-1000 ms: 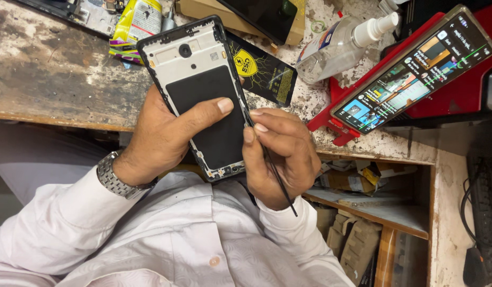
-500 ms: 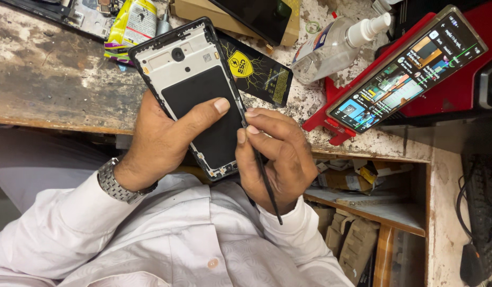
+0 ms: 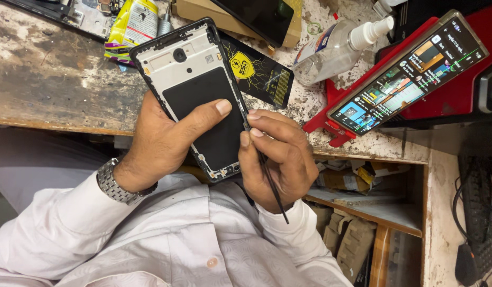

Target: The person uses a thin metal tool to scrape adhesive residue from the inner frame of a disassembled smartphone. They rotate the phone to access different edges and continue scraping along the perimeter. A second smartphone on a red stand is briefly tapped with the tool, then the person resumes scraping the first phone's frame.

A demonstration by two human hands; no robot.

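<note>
Left hand (image 3: 161, 143) is gripping the opened phone (image 3: 195, 95) from behind, fingers wrapped around the frame, thumb lying across the black battery area. Phone is sitting tilted, back cover off, held just over the near edge of the workbench (image 3: 49, 90). Right hand (image 3: 278, 159) is pinching a thin black tool (image 3: 270, 183), fingertips clamped together on it, tip touching the phone's right edge, shaft running down past the palm. Metal watch (image 3: 115, 183) is showing on the left wrist. Below the bench on the right, a wooden shelf (image 3: 363, 207) is holding crumpled paper and packets. Farther out: black card with a yellow badge (image 3: 262, 74) lying just beside the phone, clear spray bottle (image 3: 336, 48) lying on its side, contents can't tell. A second phone (image 3: 408, 74), screen lit, is resting on a red stand (image 3: 453, 95). Yellow packet (image 3: 131, 24) at the far edge.
</note>
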